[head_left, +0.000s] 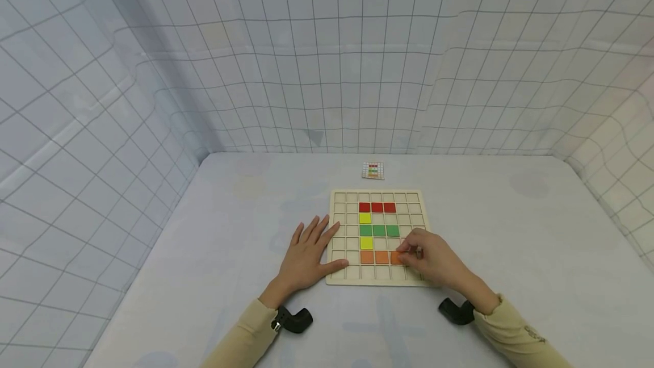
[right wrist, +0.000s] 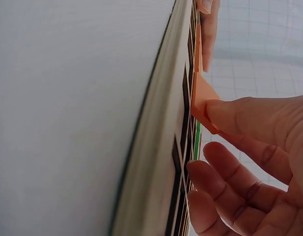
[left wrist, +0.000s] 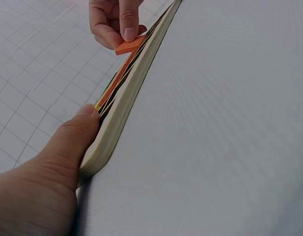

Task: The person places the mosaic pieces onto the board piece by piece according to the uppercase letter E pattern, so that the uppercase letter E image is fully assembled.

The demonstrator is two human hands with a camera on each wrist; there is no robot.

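Observation:
A wooden grid board [head_left: 339, 274] lies flat on the white table, with square tiles set in its cells. Red tiles [head_left: 377, 207] form a row near the top and green tiles [head_left: 378, 230] one in the middle; single yellow tiles [head_left: 365, 218] sit between the rows at the left. At the lower right, my right hand [head_left: 434, 257] pinches an orange tile [right wrist: 204, 101] between thumb and finger, tilted over its cell beside two flat orange tiles [head_left: 374, 257]. My left hand [head_left: 302, 257] rests with spread fingers on the board's left edge, its thumb [left wrist: 75, 132] on the lower left corner.
Behind the board lies a small pattern card [head_left: 373, 170] showing a coloured grid. Grid-lined white cloth walls [head_left: 327, 72] stand at the back and both sides. A black wrist device [head_left: 295, 320] sits below each hand.

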